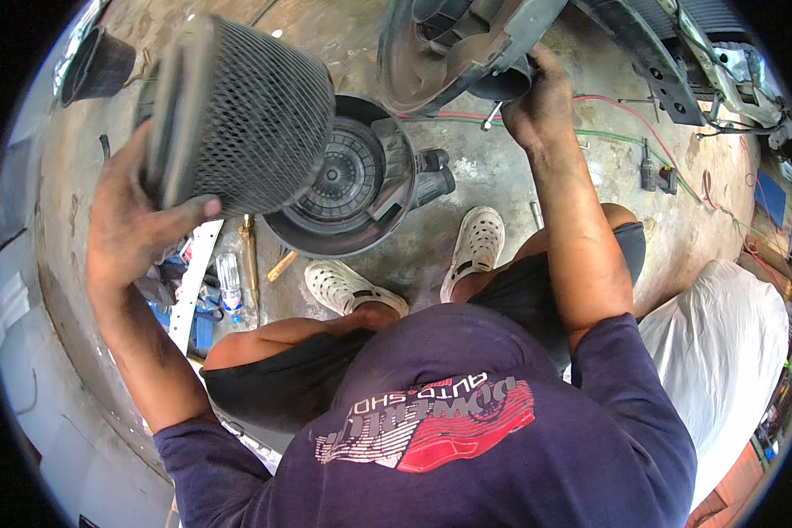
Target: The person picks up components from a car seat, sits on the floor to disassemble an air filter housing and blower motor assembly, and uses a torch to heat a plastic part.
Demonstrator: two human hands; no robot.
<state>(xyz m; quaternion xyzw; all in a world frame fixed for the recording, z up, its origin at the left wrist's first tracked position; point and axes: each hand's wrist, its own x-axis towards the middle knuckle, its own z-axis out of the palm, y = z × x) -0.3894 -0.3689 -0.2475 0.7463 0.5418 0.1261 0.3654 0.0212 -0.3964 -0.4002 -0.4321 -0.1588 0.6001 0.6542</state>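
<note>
In my left hand point(141, 220) is a large cylindrical air filter point(260, 114) with a dark mesh side, tilted and raised at the upper left. My thumb and fingers grip its rimmed end. My right hand point(541, 104) is closed on the tubular part of a round black plastic cover point(418, 84), which looks like an air filter housing lid, held up at the top centre. Between and below them, a round black filter housing point(348, 176) sits on the floor with its ribbed inside showing. The filter hides part of the housing's left side.
A black bucket point(95, 66) stands at the far left. A clear bottle point(229, 286) and a white strip point(194, 282) lie near my left knee. Red and green hoses point(625, 139) cross the floor near a screwdriver-like tool point(648, 167). Vehicle parts point(642, 66) are upper right; a white sack point(722, 343) is right.
</note>
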